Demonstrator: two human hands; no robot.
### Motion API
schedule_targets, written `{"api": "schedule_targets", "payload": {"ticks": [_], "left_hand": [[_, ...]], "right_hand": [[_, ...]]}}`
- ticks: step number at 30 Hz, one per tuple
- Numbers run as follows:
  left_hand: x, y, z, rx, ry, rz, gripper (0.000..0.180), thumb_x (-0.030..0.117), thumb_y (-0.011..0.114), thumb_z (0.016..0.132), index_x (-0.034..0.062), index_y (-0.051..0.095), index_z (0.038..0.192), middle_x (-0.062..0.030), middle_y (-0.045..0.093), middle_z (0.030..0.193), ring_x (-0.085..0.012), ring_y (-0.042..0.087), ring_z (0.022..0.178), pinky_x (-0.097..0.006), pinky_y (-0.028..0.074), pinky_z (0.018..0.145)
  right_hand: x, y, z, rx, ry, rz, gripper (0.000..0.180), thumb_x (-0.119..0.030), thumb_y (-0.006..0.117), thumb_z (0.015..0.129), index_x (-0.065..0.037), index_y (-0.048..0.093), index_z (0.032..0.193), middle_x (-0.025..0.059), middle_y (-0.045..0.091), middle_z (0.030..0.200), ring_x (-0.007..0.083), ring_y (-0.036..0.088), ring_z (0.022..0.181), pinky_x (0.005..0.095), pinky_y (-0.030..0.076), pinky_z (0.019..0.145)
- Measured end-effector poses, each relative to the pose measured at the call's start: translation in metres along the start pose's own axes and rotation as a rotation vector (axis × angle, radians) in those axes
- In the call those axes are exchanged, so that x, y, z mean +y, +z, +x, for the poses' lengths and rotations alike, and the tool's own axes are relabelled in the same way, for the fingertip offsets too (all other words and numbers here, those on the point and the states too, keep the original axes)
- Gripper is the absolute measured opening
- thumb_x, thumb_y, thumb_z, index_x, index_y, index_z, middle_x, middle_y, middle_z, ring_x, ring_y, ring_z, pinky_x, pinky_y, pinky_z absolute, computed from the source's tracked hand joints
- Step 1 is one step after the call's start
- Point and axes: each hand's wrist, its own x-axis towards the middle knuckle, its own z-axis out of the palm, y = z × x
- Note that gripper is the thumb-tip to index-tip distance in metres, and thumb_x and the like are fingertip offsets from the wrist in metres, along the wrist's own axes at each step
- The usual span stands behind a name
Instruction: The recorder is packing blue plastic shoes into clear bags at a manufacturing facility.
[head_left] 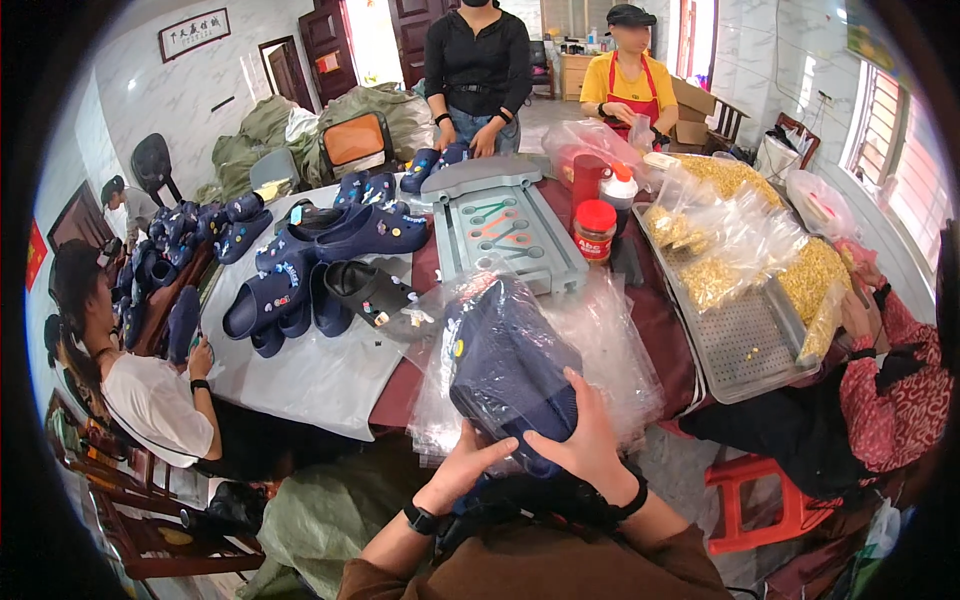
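Observation:
A pair of navy clogs (510, 360), partly inside a clear plastic bag (432, 385), is between my hands at the table's near edge. My left hand (468, 465) grips the near left end, its thumb pointing inward and its fingers hidden below. From the right, my right hand (580, 440) presses round the clogs with its thumb on top. Under them lies a stack of clear bags (625, 360). Left of my hands, more navy clogs (265, 300) and a black clog (365, 290) with charms sit on a white sheet (315, 385).
A grey plastic case (505, 225) stands ahead, beside a red-lidded jar (595, 230). On the right, a perforated metal tray (745, 350) holds bags of yellow pieces. A red stool (765, 500) is at lower right, and green sacking (320, 520) at lower left. Co-workers surround the table.

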Motion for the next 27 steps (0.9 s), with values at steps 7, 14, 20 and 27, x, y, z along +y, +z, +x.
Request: {"api": "schedule_targets", "payload": {"ticks": [7, 14, 20, 27], "left_hand": [[-0.002, -0.002, -0.02, 0.343, 0.403, 0.393, 0.117, 0.013, 0.086, 0.083, -0.0013, -0.001, 0.159, -0.0232, 0.032, 0.155, -0.0282, 0.057, 0.123, -0.038, 0.053, 0.097], [-0.001, 0.022, -0.055, 0.45, 0.661, 1.211, 0.147, 0.058, 0.098, 0.05, 0.002, 0.016, 0.158, -0.0304, 0.022, 0.153, -0.0471, 0.029, 0.138, -0.055, 0.035, 0.11], [-0.006, 0.035, -0.034, 0.362, 0.617, 1.289, 0.128, 0.055, 0.095, 0.058, 0.0071, 0.029, 0.157, -0.0341, 0.015, 0.156, -0.0552, 0.029, 0.136, -0.061, 0.035, 0.109], [-0.013, 0.038, -0.032, 0.322, 0.631, 1.294, 0.121, 0.041, 0.096, 0.066, 0.004, 0.025, 0.157, -0.0365, 0.0, 0.161, -0.0525, 0.047, 0.126, -0.052, 0.05, 0.098]], "right_hand": [[0.018, 0.0, 0.002, -0.22, -0.245, 0.196, 0.088, -0.036, 0.077, 0.089, 0.004, 0.031, 0.153, 0.0302, 0.048, 0.141, 0.0455, 0.049, 0.131, 0.0488, 0.04, 0.11], [0.014, -0.016, 0.001, -0.135, -0.154, 0.061, 0.06, -0.027, 0.078, 0.089, -0.009, 0.056, 0.141, 0.0165, 0.06, 0.114, 0.0308, 0.063, 0.093, 0.0381, 0.052, 0.079], [0.022, -0.011, 0.002, 0.128, -0.193, -0.068, 0.05, -0.017, 0.079, 0.085, -0.008, 0.06, 0.13, 0.0146, 0.061, 0.117, 0.0276, 0.063, 0.076, 0.0374, 0.053, 0.068], [0.047, -0.006, 0.027, 0.05, -0.031, -0.059, 0.041, -0.003, 0.069, 0.088, -0.008, 0.062, 0.128, 0.0148, 0.068, 0.118, 0.0355, 0.068, 0.08, 0.0397, 0.054, 0.069]]}}
